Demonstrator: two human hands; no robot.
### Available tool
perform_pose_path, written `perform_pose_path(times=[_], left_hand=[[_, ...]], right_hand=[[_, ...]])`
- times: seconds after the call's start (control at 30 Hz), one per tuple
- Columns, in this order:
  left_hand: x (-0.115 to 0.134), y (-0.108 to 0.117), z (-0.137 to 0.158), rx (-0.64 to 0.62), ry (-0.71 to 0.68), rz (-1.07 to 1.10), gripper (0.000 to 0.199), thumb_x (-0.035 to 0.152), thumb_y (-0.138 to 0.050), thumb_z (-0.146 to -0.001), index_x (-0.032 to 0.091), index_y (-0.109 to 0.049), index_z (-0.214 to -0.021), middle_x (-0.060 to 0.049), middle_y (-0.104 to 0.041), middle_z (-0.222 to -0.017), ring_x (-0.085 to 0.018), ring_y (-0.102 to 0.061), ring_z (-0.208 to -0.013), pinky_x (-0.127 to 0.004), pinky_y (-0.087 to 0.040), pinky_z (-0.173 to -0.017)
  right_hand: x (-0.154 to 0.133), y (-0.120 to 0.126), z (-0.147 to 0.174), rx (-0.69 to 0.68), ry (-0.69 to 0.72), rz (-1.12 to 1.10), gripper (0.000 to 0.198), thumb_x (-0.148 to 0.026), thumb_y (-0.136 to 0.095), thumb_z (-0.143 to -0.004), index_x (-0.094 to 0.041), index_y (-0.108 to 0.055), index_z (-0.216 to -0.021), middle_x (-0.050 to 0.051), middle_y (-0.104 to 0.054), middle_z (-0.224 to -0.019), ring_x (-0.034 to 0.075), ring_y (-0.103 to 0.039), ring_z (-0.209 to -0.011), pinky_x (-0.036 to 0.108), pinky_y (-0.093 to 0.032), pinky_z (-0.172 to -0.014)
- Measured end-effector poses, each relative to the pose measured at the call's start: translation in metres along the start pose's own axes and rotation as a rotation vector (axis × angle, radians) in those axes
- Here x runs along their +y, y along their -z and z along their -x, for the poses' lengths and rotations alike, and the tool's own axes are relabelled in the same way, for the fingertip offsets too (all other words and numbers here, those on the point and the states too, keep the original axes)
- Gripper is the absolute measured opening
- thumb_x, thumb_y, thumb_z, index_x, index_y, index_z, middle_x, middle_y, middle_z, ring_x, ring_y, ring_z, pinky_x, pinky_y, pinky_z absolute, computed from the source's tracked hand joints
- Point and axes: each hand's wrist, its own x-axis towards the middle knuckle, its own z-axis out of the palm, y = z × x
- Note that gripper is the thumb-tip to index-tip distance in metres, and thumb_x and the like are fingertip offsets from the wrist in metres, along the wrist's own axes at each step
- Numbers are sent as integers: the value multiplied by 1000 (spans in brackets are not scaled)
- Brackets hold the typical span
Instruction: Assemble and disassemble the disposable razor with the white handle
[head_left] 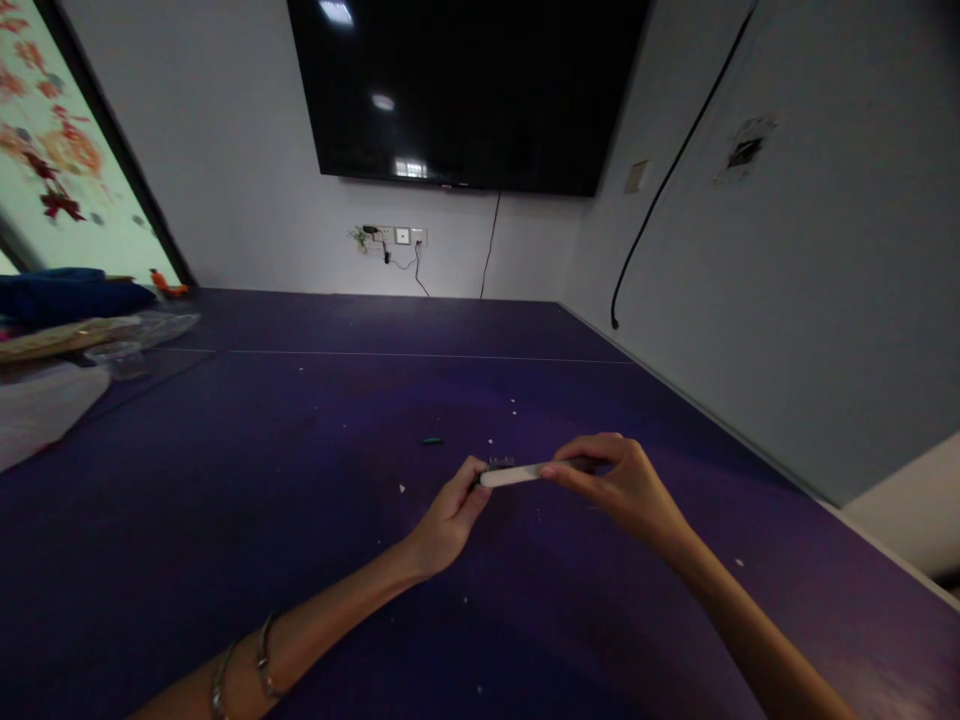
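Observation:
My right hand (619, 480) is closed in a pinch around a slim, flat white stick (514, 475) with a rounded tip. A dark part of it shows beneath my fingers. The tip points left and reaches the fingertips of my left hand (448, 520), which is also pinched closed. A bit of something dark shows at those left fingertips, mostly hidden, so its kind cannot be made out. Just behind the stick is a small clear, dark-edged piece (501, 462); whether my left hand holds it is unclear. A short dark green piece (433, 441) lies farther back on the purple surface (300, 480).
Small white scraps (402, 489) are scattered about the surface. At the left edge lie a clear plastic wrapping (120, 358), a white bag (52, 410) and dark blue cloth (75, 295). A wall-mounted television (472, 90) and sockets (403, 236) are beyond; a black cable (660, 195) hangs right.

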Motion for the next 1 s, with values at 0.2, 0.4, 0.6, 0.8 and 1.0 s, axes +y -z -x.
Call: perform_pose_path(times=[0.2, 0.4, 0.6, 0.8, 1.0], left_hand=[[1, 4, -1, 13, -38, -47, 22, 38, -34, -93, 20, -43, -84, 2, -38, -76, -13, -37, -72, -25, -31, -68], [-2, 4, -3, -13, -38, -48, 23, 40, -35, -92, 20, -44, -86, 1, -40, -77, -14, -37, -73, -25, -33, -68], [0, 8, -7, 100, -28, 11, 20, 36, -39, -91, 18, -46, -84, 2, -40, -75, -12, -39, -71, -25, -34, -68], [-10, 7, -15, 107, 116, 252, 23, 42, -41, -89, 19, -41, -83, 6, -37, -63, -7, -38, -48, -19, -33, -43], [-16, 1, -17, 157, 157, 389, 26, 44, -45, -86, 20, -38, -83, 10, -31, -55, -3, -25, -37, -15, -24, -33]], right_hand=[[6, 8, -1, -47, -109, -37, 31, -46, -62, -73, -16, -71, -68, 4, -64, -61, 13, -53, -55, 23, -34, -46], [-2, 0, 2, -82, -138, -99, 31, -45, -62, -73, -16, -70, -70, 3, -60, -58, 11, -47, -52, 22, -30, -44], [13, 2, -3, -54, -165, -93, 36, -49, -60, -73, -15, -69, -67, 1, -54, -54, 9, -42, -49, 21, -27, -42], [11, -8, -5, -106, -230, -349, 31, -45, -56, -78, -15, -63, -78, -4, -48, -55, 7, -44, -47, 20, -32, -42], [-31, -55, 19, -202, -577, -1117, 28, -44, -57, -77, -20, -48, -87, -8, -47, -59, 1, -25, -33, 15, -14, -29]])
